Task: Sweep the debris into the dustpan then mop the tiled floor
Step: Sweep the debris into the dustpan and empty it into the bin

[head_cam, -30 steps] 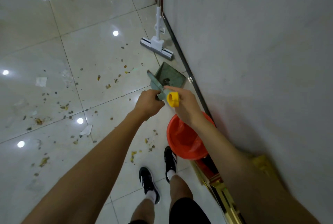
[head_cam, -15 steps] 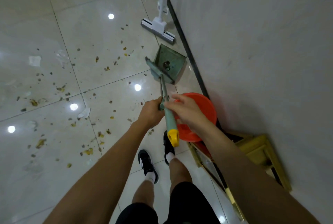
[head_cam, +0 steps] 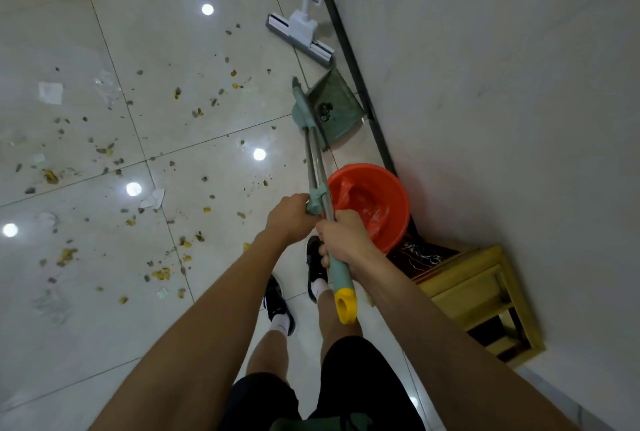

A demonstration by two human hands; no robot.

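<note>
- Green dustpan (head_cam: 332, 108) stands on the floor (head_cam: 173, 32) ahead of the hands, close to the wall (head_cam: 485, 84), with the broom head (head_cam: 301, 111) clipped against its left side.
- Two handles (head_cam: 317, 167) run together from the pan straight back toward the person, joined by a green clip (head_cam: 316, 202); this long axis points nearly along the wall.
- Left hand (head_cam: 289, 217) curls round the handles at the clip, so it is the nearer one to the pan.
- Right hand (head_cam: 343, 240) grips the green sleeve just behind, above the yellow cap (head_cam: 346, 304).
- Debris (head_cam: 138, 153) lies scattered well off to the left of that axis, so I judge the broom must be unclipped and swung left.
- Red basin (head_cam: 374, 202) sits just right of the handles; the mop (head_cam: 301, 35) rests beyond the pan by the wall.
</note>
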